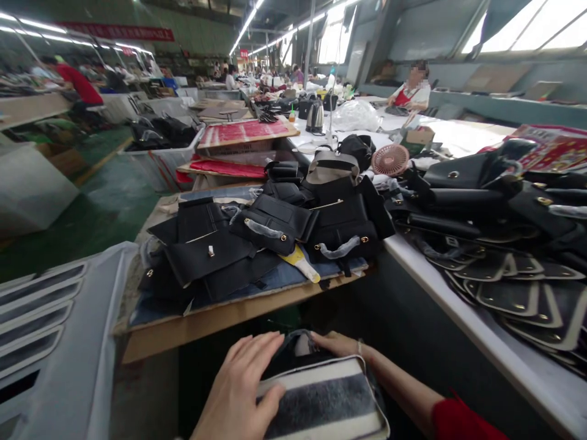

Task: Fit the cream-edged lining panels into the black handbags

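A black bag panel with a pale grey-and-white backing [321,397] lies low in front, under both hands. The left hand [241,391] presses flat, grip apart; the right hand [337,345] pinches its top edge. Beyond, black leather bag pieces [257,238] pile on the wooden tabletop [220,318]. Judged: positioning; next needs steady alignment.

Bag [321,397] cut off by bottom edge

We see a bright hall lit by ceiling tube lights [247,21] and by windows [527,24] at upper right, which are blown out. The white tabletop [481,330] shows mild glare. Wide-angle distortion bends the frame edges. The distant background is soft; the near hands are slightly blurred.
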Motion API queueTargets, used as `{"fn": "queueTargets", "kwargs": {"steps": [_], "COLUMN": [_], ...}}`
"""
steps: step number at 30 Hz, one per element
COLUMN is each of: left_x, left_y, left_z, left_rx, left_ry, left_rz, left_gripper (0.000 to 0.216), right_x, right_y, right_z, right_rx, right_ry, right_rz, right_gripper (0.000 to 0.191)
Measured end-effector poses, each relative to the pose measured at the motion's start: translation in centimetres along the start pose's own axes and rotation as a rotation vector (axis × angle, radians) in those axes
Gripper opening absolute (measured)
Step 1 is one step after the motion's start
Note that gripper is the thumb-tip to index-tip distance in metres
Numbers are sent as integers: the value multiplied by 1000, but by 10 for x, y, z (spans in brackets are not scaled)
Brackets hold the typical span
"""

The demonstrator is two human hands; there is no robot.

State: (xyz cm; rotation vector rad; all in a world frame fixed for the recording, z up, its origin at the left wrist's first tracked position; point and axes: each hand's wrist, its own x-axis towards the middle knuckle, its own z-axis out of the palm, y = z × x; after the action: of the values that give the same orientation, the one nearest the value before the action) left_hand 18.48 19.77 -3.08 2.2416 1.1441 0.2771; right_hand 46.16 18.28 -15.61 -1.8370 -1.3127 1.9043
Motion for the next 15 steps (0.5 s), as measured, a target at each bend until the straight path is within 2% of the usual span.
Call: {"fn": "queueTargets", "kwargs": {"steps": [3, 6, 8, 12, 15], "left_x": [19, 20, 16, 12, 11], "left_y": [18, 15, 11, 12, 15], "left_z": [-8, -12, -12, -10, -8], "left_rx": [-59, -180, -209, -221, -268], "left_ry": [-191, -266, -277, -241, -193], "left_rz": [-193, -360, -397, -370, -349], "left_gripper": [53, 48, 44, 40, 42], "right_x": [33, 40, 28, -20, -50], "right_y": [-13, -36, -59, -107, -126], "right_z": [-4, -9, -12, -8, 7], "right_rx": [-202, -358, -420, -483, -668], "right_ry": [-43, -67, -71, -107, -101], "right_rz": [18, -95, -248, -562, -739], "right_gripper": [47, 40, 38, 42, 20]}}
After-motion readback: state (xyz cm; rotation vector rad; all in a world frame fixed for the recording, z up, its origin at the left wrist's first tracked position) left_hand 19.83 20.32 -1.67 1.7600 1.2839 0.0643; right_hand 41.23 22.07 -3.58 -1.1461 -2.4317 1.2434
